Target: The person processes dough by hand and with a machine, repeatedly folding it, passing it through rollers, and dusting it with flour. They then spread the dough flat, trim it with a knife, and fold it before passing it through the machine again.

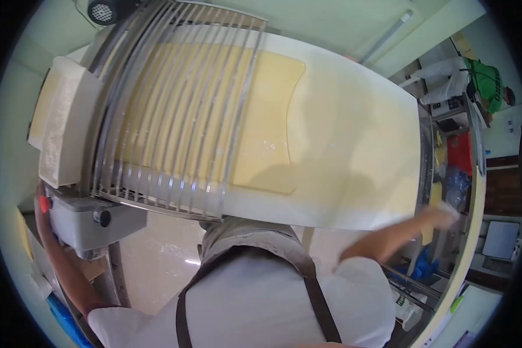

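Observation:
A wide pale-yellow dough sheet (267, 127) lies flat on the white conveyor belt (359, 174) of a dough sheeter, its left part under the metal bar guard (240, 98). My left hand (40, 194) is at the far left, beside the red button (45, 203) on the machine's grey housing (98, 220). Its fingers are mostly hidden there, so I cannot see whether they press anything. Off the belt's right end, my right hand (445, 217) is stretched out over the shelf area. It looks whitish and is smeared by motion; its fingers cannot be made out.
A long white flour-dusted tray (66, 124) sits left of the guard. A black knob (101, 218) sticks out from the housing. At the right stand metal shelves with a red container (459, 152) and plastic bags (457, 188). Another person in a green top (486, 84) is farther back.

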`<state>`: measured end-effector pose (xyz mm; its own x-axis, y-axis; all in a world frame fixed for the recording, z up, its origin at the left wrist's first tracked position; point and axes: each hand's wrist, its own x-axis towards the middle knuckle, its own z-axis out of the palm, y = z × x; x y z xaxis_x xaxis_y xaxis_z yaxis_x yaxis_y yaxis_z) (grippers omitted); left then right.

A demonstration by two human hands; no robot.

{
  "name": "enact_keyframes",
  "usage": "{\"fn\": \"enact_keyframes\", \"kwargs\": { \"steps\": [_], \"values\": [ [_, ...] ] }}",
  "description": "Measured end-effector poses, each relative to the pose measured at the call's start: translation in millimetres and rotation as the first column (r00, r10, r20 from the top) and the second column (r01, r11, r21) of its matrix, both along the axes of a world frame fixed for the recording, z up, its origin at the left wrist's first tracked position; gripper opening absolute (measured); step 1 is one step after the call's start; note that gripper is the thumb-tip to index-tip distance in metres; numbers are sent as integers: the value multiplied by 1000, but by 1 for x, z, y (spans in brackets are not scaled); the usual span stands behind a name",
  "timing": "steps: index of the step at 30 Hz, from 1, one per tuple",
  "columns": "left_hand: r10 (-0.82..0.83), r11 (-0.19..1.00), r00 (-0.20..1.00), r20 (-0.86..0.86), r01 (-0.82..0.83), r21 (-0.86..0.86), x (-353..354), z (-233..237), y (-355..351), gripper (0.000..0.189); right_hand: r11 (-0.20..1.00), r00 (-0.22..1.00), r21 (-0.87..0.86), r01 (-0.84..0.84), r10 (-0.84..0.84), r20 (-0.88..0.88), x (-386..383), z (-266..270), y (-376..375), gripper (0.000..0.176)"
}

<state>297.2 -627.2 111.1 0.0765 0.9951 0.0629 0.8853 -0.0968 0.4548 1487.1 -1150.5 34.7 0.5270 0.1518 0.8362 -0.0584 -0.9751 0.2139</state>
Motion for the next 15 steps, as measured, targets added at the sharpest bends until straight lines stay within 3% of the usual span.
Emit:
{"fn": "enact_keyframes", "kwargs": {
  "steps": [1,2,3,4,5,6,8,9,10,11,12,13,14,15],
  "values": [
    [-112,993,994,-17,112,22,-42,-17,21,56,948,952,177,-265,286,-108,-35,-44,59,28],
    [-36,999,999,-16,36,-15,-31,-6,15,56,786,778,371,-495,591,-215,-85,-86,128,28],
    [22,999,1000,-18,-23,-29,-13,2,11,56,580,499,559,-593,809,-310,-144,-116,187,28],
    [40,998,999,-22,-41,-40,-4,6,12,56,442,230,709,-550,896,-380,-202,-131,227,27],
    [50,998,998,-24,-51,-45,2,6,12,56,362,53,809,-464,923,-382,-224,-129,236,27],
    [63,997,998,-24,-64,-46,3,6,8,56,307,-8,868,-390,942,-337,-208,-116,221,27],
    [74,996,997,-26,-75,-52,6,9,9,56,222,119,935,-276,973,-196,-115,-69,149,26],
    [70,996,997,-26,-71,-52,11,10,14,55,184,240,945,-269,963,-119,-61,-38,103,26],
    [71,996,997,-26,-72,-49,12,10,18,55,219,392,919,-327,917,-79,-16,-9,56,26],
    [79,996,997,-19,-80,-42,12,9,17,55,489,623,770,-410,767,-156,10,7,23,25],
    [90,995,996,-14,-90,-41,11,8,14,55,851,888,442,-282,406,-215,16,7,11,25],
    [95,995,995,-14,-95,-38,11,8,14,55,955,964,248,-162,207,-165,7,-13,25,25],
    [96,995,995,-17,-96,-36,13,8,14,55,949,952,219,-226,263,-157,-12,-44,54,24],
    [102,994,995,-17,-102,-38,13,7,11,55,861,845,305,-407,482,-231,-49,-80,99,24]
  ]
}}
